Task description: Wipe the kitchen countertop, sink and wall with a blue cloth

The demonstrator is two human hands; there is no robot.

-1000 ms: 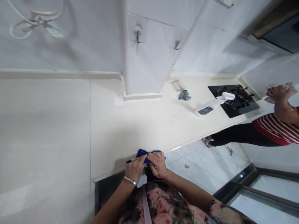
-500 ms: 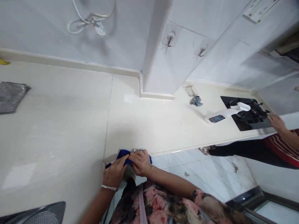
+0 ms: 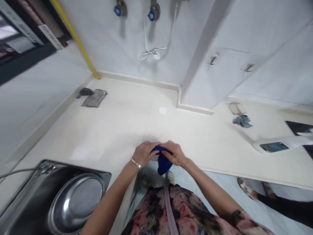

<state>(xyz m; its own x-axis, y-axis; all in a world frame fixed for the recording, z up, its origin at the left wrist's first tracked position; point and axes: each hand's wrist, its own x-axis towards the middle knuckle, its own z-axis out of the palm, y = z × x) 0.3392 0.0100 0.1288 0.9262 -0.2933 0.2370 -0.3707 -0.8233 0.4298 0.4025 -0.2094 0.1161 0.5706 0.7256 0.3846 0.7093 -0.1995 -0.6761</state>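
The cream counter (image 3: 117, 127) is backed by pale walls (image 3: 168, 70), with a steel sink (image 3: 26, 199) set into its near left and a white spray bottle (image 3: 275, 146) seen at right. Over the near edge, a blue cloth (image 3: 164, 164) is gripped between the fingers of the left hand (image 3: 143, 153) and the right hand (image 3: 176, 154), its lower part left hanging.

Bent left fingers (image 3: 153, 146) beside right fingers (image 3: 169, 145)
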